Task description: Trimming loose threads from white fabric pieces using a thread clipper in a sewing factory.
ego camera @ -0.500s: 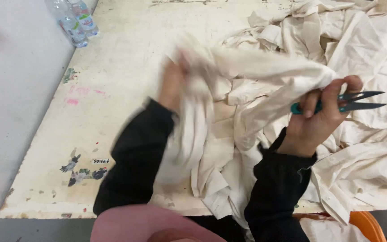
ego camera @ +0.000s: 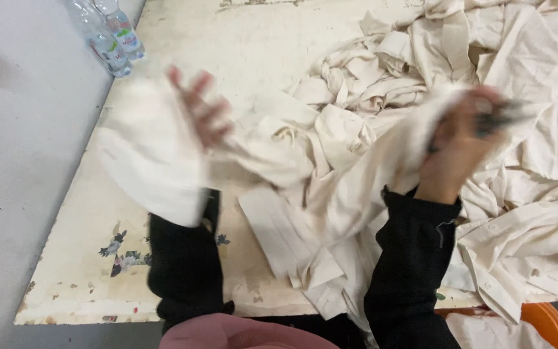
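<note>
At the far left edge of my worn, paint-chipped cream worktable (ego camera: 72, 271), up in the corner, two clear plastic water bottles (ego camera: 108, 35) lie side by side, well apart from my hands. Nearer to me, my left hand (ego camera: 203, 113) is raised above the table with its fingers spread open and blurred; it closes on nothing, but a loose fold of the cream cotton garment (ego camera: 279, 155) drapes over its back and wrist and hangs down on the left side of my black sleeve (ego camera: 185, 265). From there the same cloth stretches rightward across the table between my two hands, sagging onto the tabletop in the middle, where a flat folded panel of it lies just in front of my chest. Its right end runs up into my right hand (ego camera: 456, 145), which is closed around a bunched handful of the fabric. In that same fist sit dark-handled thread snips (ego camera: 502, 116), blurred, their tips pointing away to the right. Behind and to the right of that hand a big rumpled heap of cream cotton garments (ego camera: 537, 97) covers the table's right half, touching the piece I hold. At the bottom right corner an orange rounded plastic edge (ego camera: 544, 320) shows below the table.
</note>
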